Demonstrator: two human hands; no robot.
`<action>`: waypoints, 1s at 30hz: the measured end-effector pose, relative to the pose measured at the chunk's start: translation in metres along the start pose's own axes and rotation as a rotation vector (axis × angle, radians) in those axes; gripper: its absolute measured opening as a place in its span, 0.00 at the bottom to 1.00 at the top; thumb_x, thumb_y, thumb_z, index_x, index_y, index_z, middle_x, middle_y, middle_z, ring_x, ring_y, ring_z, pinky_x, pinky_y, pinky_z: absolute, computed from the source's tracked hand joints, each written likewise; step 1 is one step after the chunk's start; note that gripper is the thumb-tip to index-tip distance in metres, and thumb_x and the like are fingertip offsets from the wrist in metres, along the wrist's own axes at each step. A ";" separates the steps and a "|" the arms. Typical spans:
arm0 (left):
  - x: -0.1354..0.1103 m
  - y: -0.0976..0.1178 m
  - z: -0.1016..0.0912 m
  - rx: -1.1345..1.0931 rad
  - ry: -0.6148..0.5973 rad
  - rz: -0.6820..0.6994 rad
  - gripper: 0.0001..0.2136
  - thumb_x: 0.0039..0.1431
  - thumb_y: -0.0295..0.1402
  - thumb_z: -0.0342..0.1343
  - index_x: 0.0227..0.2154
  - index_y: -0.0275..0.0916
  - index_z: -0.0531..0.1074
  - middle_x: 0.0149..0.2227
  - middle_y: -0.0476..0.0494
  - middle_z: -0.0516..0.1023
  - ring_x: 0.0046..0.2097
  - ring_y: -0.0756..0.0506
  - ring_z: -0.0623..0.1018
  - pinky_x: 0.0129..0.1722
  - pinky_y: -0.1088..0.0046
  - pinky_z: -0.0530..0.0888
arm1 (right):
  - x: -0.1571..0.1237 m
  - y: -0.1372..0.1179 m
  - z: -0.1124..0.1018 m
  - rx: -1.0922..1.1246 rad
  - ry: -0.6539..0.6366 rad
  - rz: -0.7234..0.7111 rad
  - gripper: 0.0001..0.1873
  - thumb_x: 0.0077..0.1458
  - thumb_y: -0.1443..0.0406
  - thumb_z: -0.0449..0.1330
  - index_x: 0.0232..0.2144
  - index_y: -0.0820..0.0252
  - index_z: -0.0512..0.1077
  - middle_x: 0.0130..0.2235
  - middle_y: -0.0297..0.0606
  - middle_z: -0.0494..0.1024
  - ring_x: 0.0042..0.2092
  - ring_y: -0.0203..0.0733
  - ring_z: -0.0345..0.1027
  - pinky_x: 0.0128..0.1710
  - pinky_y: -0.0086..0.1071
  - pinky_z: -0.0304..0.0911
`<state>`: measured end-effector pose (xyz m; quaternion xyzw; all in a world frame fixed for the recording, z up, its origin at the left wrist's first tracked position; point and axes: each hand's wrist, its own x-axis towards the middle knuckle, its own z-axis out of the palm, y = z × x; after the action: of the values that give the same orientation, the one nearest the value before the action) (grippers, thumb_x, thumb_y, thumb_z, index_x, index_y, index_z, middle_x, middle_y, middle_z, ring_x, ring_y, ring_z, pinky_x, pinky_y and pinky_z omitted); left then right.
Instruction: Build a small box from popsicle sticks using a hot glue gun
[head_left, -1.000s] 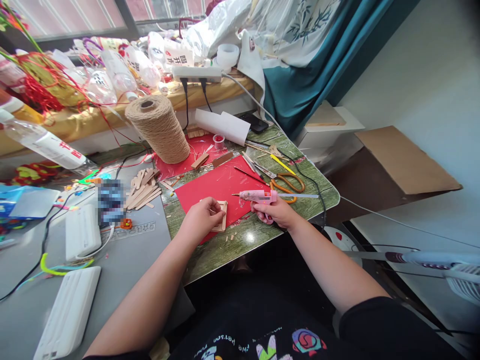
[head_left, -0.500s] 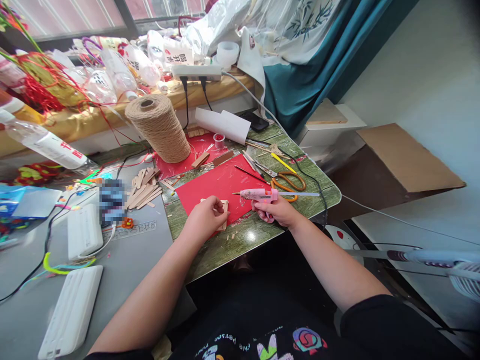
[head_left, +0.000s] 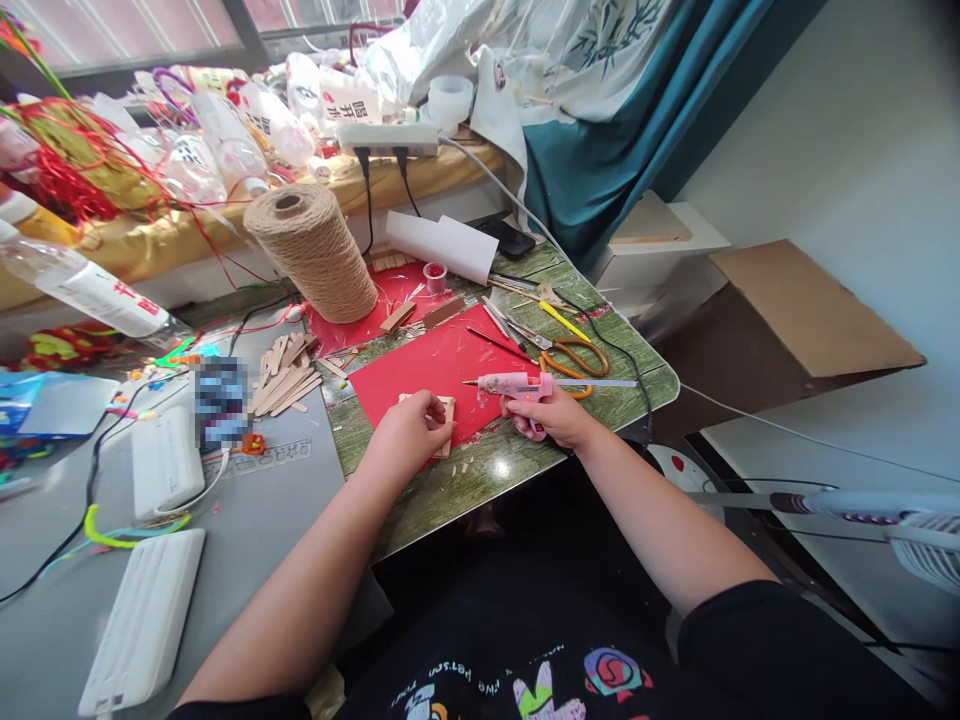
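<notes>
My right hand [head_left: 551,415] grips a pink glue gun [head_left: 514,388] by its handle, nozzle pointing left and a clear glue stick [head_left: 600,383] sticking out of the rear. My left hand [head_left: 409,435] is closed over a small piece made of pale wooden sticks [head_left: 446,410], fingers curled and thumb against it; most of that piece is hidden by the hand. Beneath it lies a red sheet [head_left: 397,370]. The nozzle is a short way right of the piece, apart from it. A thin dark brush or pencil [head_left: 499,343] and orange-handled scissors [head_left: 577,358] lie just behind the glue gun.
A twine spool [head_left: 315,255] stands behind the red sheet. Loose craft sticks [head_left: 285,378] are heaped at left, near white power banks [head_left: 142,620]. A black cable [head_left: 634,352] crosses the table's right side. An open cardboard box [head_left: 817,310] stands to the right.
The view has shifted very slightly. Both hands, the glue gun and the wooden piece keep nearly the same places.
</notes>
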<state>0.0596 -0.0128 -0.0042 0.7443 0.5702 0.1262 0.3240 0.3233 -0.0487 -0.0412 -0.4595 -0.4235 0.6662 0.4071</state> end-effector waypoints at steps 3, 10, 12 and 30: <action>-0.001 0.000 0.000 -0.031 -0.009 -0.003 0.08 0.55 0.38 0.65 0.33 0.44 0.72 0.33 0.49 0.82 0.35 0.44 0.79 0.35 0.69 0.70 | 0.000 0.001 -0.001 -0.002 0.011 0.021 0.21 0.56 0.55 0.70 0.47 0.61 0.78 0.24 0.32 0.74 0.20 0.31 0.60 0.15 0.23 0.49; -0.001 -0.001 0.000 -0.053 -0.020 -0.004 0.09 0.56 0.41 0.64 0.34 0.43 0.72 0.34 0.49 0.82 0.35 0.45 0.80 0.36 0.70 0.72 | -0.002 -0.004 0.001 0.013 -0.003 0.010 0.27 0.56 0.57 0.70 0.56 0.58 0.75 0.29 0.34 0.77 0.21 0.31 0.60 0.15 0.23 0.48; 0.000 -0.003 0.002 -0.062 -0.026 0.003 0.09 0.56 0.40 0.64 0.35 0.43 0.72 0.34 0.50 0.82 0.35 0.46 0.80 0.36 0.70 0.73 | -0.002 -0.005 0.002 0.011 -0.001 0.003 0.27 0.56 0.57 0.69 0.57 0.57 0.75 0.29 0.34 0.77 0.21 0.31 0.61 0.15 0.23 0.48; -0.003 0.003 0.006 0.087 0.026 0.081 0.08 0.56 0.34 0.62 0.34 0.43 0.67 0.32 0.49 0.79 0.33 0.46 0.77 0.32 0.70 0.67 | 0.013 0.011 0.014 0.182 0.162 -0.143 0.14 0.51 0.60 0.72 0.37 0.59 0.75 0.42 0.39 0.81 0.37 0.39 0.76 0.34 0.31 0.71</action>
<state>0.0643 -0.0183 -0.0067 0.7786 0.5485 0.1237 0.2785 0.3049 -0.0428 -0.0513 -0.4417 -0.3587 0.6317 0.5265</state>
